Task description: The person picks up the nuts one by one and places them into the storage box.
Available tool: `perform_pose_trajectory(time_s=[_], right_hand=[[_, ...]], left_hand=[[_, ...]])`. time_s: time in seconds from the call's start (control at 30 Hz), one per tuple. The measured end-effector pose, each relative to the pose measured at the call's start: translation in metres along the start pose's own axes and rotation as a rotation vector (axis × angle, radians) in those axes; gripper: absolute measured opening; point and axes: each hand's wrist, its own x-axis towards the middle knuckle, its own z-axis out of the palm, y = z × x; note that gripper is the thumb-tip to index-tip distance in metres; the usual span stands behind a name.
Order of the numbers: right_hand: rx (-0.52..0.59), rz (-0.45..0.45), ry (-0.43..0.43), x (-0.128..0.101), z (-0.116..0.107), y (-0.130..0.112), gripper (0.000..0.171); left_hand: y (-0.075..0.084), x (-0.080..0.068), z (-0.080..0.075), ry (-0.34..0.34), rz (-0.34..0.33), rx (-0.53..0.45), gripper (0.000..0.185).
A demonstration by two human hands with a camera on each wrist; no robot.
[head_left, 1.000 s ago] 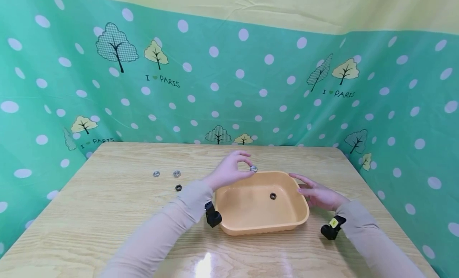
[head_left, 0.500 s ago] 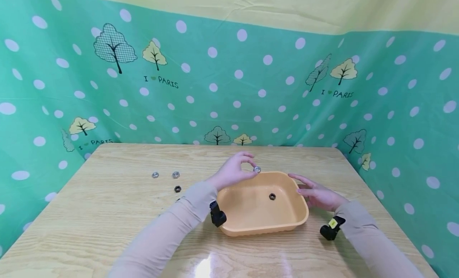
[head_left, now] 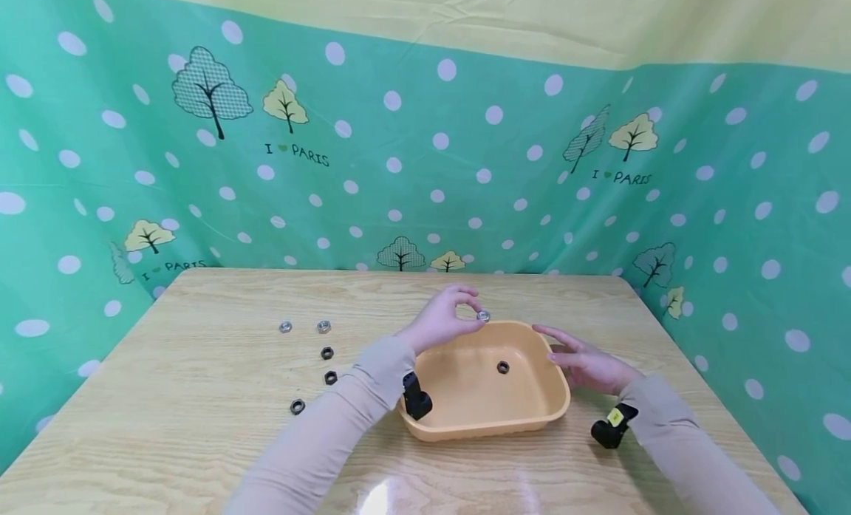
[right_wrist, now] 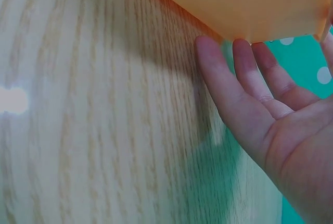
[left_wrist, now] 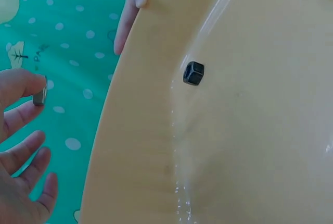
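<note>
A silver nut [head_left: 483, 316] is being pinched between the thumb and forefinger of the left hand [head_left: 442, 321], just right of centre in the head view, at the far rim of the bin [head_left: 479, 428]; whether it is being held over the rim or slightly beyond cannot be told. A fingertip grip is presumably being used because the part is small; the other fingers are being held loosely extended, apart from it, as the left wrist view is showing. The right hand [head_left: 592, 363] is being rested at the bin's right end, fingers spread and nearly straight, gripping nothing; the bin is probably being steadied by this contact. One black nut [head_left: 503, 367] is being contained in the bin, right of its middle. On the table [head_left: 166, 426], left of centre in the frame, two loose silver nuts [head_left: 323, 326] are being supported side by side, well apart from the bin, with three dark nuts [head_left: 327, 352] lower down. The nearest of these are being approached closely in view by the left sleeve [head_left: 332, 441]. Part of the bin's left side is being hidden by the left camera [head_left: 417, 398].
</note>
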Motion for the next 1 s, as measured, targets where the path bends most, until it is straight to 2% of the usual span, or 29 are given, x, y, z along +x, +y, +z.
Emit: perform_pose_trajectory(time_s=[0.2, 0.37, 0.63, 0.83, 1.0], right_hand=[[-0.006, 0.001, 0.007, 0.001, 0.001, 0.001, 0.069], [-0.009, 0.015, 0.016, 0.001, 0.002, 0.001, 0.068], [-0.005, 0.003, 0.002, 0.000, 0.002, -0.002, 0.068], [-0.012, 0.003, 0.008, 0.000, 0.002, -0.002, 0.068], [-0.020, 0.017, 0.020, 0.000, 0.003, -0.001, 0.068]], left_hand=[[-0.007, 0.004, 0.005, 0.005, -0.003, -0.003, 0.015], [-0.010, 0.005, 0.010, -0.017, -0.005, -0.009, 0.015], [-0.009, 0.005, 0.013, -0.030, 0.008, 0.003, 0.014], [-0.010, 0.007, 0.016, -0.066, 0.027, 0.059, 0.014], [-0.008, 0.011, 0.018, -0.062, 0.031, 0.059, 0.015]])
